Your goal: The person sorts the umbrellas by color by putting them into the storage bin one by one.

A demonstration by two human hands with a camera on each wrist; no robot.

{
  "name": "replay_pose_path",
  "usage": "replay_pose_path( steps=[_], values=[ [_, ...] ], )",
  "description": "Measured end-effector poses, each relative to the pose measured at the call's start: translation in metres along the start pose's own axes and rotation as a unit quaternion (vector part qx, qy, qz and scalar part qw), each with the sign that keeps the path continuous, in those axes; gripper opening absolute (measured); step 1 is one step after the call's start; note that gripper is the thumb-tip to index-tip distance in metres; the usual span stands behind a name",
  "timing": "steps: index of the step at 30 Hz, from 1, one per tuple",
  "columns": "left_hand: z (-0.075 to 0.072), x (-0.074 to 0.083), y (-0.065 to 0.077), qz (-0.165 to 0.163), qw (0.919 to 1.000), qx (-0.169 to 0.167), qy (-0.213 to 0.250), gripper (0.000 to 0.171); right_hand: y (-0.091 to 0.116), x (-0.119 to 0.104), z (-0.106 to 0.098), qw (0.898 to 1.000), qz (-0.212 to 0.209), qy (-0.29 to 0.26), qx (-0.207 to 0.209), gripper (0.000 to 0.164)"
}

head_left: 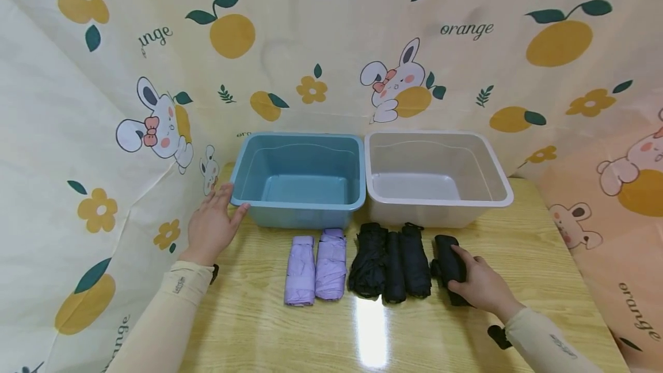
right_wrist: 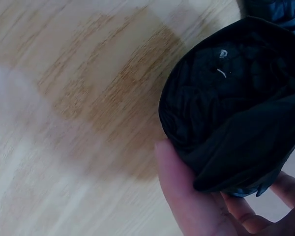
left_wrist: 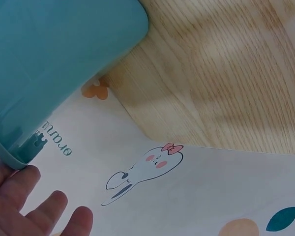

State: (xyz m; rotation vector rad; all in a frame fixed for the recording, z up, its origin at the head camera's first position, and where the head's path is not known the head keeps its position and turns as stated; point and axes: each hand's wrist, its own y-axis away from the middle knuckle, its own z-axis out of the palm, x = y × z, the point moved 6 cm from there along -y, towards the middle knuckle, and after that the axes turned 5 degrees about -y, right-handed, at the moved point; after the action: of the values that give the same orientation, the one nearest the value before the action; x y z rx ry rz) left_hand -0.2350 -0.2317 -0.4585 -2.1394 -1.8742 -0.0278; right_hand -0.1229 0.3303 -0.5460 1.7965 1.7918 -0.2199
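My right hand (head_left: 484, 284) grips a folded black umbrella (head_left: 450, 266) at the right of the row, thumb on its near side and fingers over the other. In the right wrist view, the bunched end of that black umbrella (right_wrist: 236, 103) faces the camera. My left hand (head_left: 213, 224) touches the front left corner of a blue plastic bin (head_left: 297, 206), its fingers loosely extended at the rim. In the left wrist view, fingertips (left_wrist: 27, 177) meet the bin's rim. Several more folded black umbrellas (head_left: 393, 266) lie in the middle, beside two purple ones (head_left: 300, 272).
A whitish plastic bin (head_left: 440, 203) stands right of the blue one, their rims side by side. Both rest at the back of a wood-grain table (head_left: 269, 338). Printed cloth (head_left: 321, 33) hangs behind and at both sides.
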Motion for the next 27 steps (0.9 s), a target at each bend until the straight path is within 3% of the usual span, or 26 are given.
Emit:
replay_pose_path(
  steps=[8, 18, 24, 27],
  values=[
    [0.003, -0.002, 0.000, -0.001, 1.0000, -0.003, 0.002, 0.072, 0.018, -0.023, -0.022, 0.999, -0.037, 0.005, -0.005, 0.090],
    [0.002, -0.006, 0.001, -0.004, 1.0000, -0.003, 0.004, 0.073, 0.047, -0.109, -0.084, 0.992, -0.119, -0.035, -0.018, 0.085],
    [0.001, -0.005, 0.001, 0.001, 0.9999, 0.008, 0.007, 0.072, 0.036, -0.156, -0.129, 0.979, -0.186, -0.083, -0.006, 0.083],
    [0.001, -0.003, 0.000, 0.004, 0.9998, 0.016, 0.007, 0.071, 0.020, -0.169, -0.149, 0.979, -0.186, -0.082, -0.002, 0.084]
  ],
)
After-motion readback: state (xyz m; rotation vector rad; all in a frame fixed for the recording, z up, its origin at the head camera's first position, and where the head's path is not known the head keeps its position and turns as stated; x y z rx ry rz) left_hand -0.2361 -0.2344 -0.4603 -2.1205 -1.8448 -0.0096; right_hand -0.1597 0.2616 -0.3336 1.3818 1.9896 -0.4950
